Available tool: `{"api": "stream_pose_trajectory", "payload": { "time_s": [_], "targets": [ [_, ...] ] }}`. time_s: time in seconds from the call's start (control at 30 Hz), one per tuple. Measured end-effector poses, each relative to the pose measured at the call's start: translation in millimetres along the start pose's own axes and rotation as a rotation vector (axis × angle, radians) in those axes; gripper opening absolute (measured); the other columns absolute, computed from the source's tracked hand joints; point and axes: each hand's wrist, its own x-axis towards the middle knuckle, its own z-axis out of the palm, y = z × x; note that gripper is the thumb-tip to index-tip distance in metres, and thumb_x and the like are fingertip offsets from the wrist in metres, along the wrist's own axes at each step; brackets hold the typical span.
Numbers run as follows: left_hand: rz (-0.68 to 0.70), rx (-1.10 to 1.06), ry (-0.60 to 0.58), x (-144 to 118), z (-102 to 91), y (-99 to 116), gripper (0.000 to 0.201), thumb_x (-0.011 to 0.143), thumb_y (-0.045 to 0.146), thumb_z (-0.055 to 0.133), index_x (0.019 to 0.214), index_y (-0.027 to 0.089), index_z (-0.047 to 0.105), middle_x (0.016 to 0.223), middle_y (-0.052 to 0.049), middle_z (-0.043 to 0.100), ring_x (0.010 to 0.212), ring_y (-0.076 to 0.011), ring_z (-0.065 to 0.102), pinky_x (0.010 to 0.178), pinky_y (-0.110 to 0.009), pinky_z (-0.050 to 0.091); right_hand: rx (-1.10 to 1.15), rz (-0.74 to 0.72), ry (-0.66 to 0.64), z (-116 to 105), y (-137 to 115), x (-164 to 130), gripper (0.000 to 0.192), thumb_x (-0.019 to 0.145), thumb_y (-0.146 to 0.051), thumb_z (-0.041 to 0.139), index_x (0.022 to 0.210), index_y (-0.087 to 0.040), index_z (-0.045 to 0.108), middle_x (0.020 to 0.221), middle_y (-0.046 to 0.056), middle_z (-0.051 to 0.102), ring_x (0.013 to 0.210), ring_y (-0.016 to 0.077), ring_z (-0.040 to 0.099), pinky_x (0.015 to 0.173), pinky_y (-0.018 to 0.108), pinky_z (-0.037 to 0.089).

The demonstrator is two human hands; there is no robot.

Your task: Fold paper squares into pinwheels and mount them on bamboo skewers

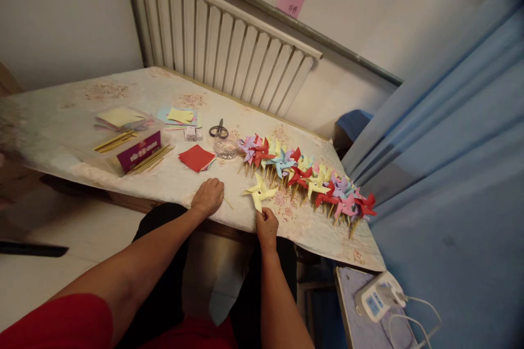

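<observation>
My right hand [267, 226] is at the table's front edge, its fingers closed on a pale yellow paper pinwheel [260, 192]. The pinwheel's head stands above my fingers with a small fastener at its centre; its stick is hidden by the hand. My left hand [208, 196] rests on the tablecloth with its fingers curled. From its right side a thin wooden stick [228, 203] pokes out, the other end covered by the hand. Just beyond the left hand lies a stack of red paper squares [197, 158].
Many finished pinwheels [301, 175] stretch along the right of the table. Scissors [219, 129], a clear bag of small fasteners [226, 148], small boxes [192, 133], coloured paper [180, 115] and a purple-labelled pack [140, 152] with sticks lie further left. A radiator [221, 32] stands behind.
</observation>
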Motion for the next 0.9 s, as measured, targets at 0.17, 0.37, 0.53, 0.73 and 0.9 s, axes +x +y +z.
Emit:
{"api": "stream_pose_trajectory", "payload": {
  "time_s": [0.17, 0.37, 0.53, 0.73, 0.9],
  "targets": [
    [0.009, 0.023, 0.001, -0.1, 1.9, -0.6, 0.025, 0.098, 0.019, 0.043, 0.096, 0.015, 0.067, 0.100, -0.017, 0.064, 0.098, -0.0304, 0.055, 0.089, -0.045, 0.042, -0.009, 0.028, -0.006, -0.2, -1.8, -0.2, 0.022, 0.073, -0.038, 0.053, 0.071, -0.020, 0.066, 0.058, -0.004, 0.053, 0.059, 0.0154, 0.047, 0.060, 0.027, 0.036],
    [0.006, 0.011, 0.007, -0.3, 3.1, -1.7, 0.025, 0.098, 0.019, 0.043, 0.095, 0.015, 0.067, 0.100, -0.017, 0.064, 0.098, -0.0301, 0.056, 0.088, -0.044, 0.043, 0.009, 0.032, -0.020, 0.0, -0.6, 0.0, 0.023, 0.073, -0.039, 0.054, 0.072, -0.020, 0.067, 0.059, -0.003, 0.056, 0.060, 0.0160, 0.048, 0.060, 0.027, 0.037],
    [0.000, 0.017, -0.004, 0.1, 1.2, -0.6, 0.025, 0.098, 0.019, 0.043, 0.095, 0.014, 0.068, 0.100, -0.016, 0.064, 0.098, -0.0296, 0.056, 0.088, -0.043, 0.042, 0.014, 0.034, -0.022, 0.3, 1.1, 0.5, 0.024, 0.073, -0.039, 0.054, 0.073, -0.020, 0.067, 0.059, -0.003, 0.056, 0.059, 0.0157, 0.047, 0.060, 0.027, 0.037],
    [0.007, 0.026, 0.002, 0.0, 2.2, -0.9, 0.025, 0.098, 0.019, 0.043, 0.095, 0.014, 0.067, 0.100, -0.016, 0.064, 0.097, -0.0298, 0.056, 0.087, -0.043, 0.042, -0.011, 0.021, -0.013, 0.9, 3.0, 0.5, 0.025, 0.073, -0.039, 0.054, 0.073, -0.019, 0.068, 0.059, -0.003, 0.056, 0.060, 0.0156, 0.047, 0.060, 0.027, 0.037],
    [0.010, 0.039, 0.003, 0.0, 3.0, -1.4, 0.025, 0.098, 0.020, 0.043, 0.095, 0.014, 0.067, 0.099, -0.016, 0.064, 0.097, -0.0294, 0.056, 0.087, -0.042, 0.042, -0.013, 0.014, -0.016, 0.3, 3.0, 0.8, 0.024, 0.074, -0.039, 0.054, 0.073, -0.019, 0.068, 0.058, -0.003, 0.056, 0.059, 0.0156, 0.048, 0.059, 0.026, 0.037]
  ]
}}
